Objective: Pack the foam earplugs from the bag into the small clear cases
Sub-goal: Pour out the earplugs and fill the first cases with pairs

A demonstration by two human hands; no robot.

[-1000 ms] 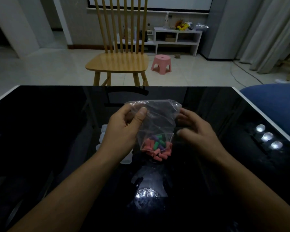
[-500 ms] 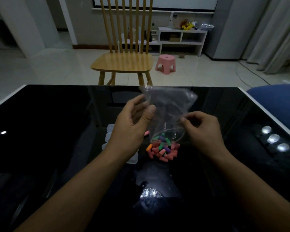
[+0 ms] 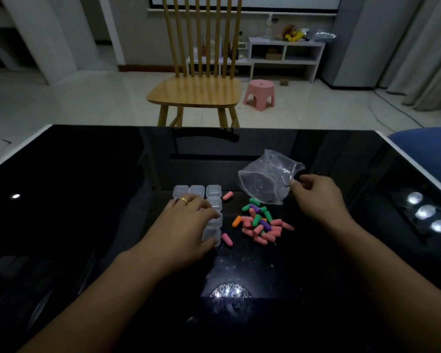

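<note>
A heap of pink, green, purple and orange foam earplugs (image 3: 261, 224) lies loose on the black table (image 3: 87, 200). Two single pink earplugs (image 3: 227, 195) lie apart from it beside the cases. Several small clear cases (image 3: 213, 191) stand in an L-shaped group left of the heap. My left hand (image 3: 189, 225) rests over the cases, fingers curled around the nearest clear case (image 3: 211, 235). My right hand (image 3: 316, 197) pinches the edge of the clear plastic bag (image 3: 267, 180), which is lifted, open-mouthed and looks empty.
A wooden chair (image 3: 196, 90) stands just beyond the table's far edge, with a pink stool (image 3: 260, 94) behind it. A blue seat (image 3: 428, 151) sits off the right edge. Lamp glare spots show on the glossy top at the right and near front.
The earplugs have spilled out of the bag onto the table. My left hand let go of the bag and dropped onto the cases. My right hand carried the emptied bag up and right.
</note>
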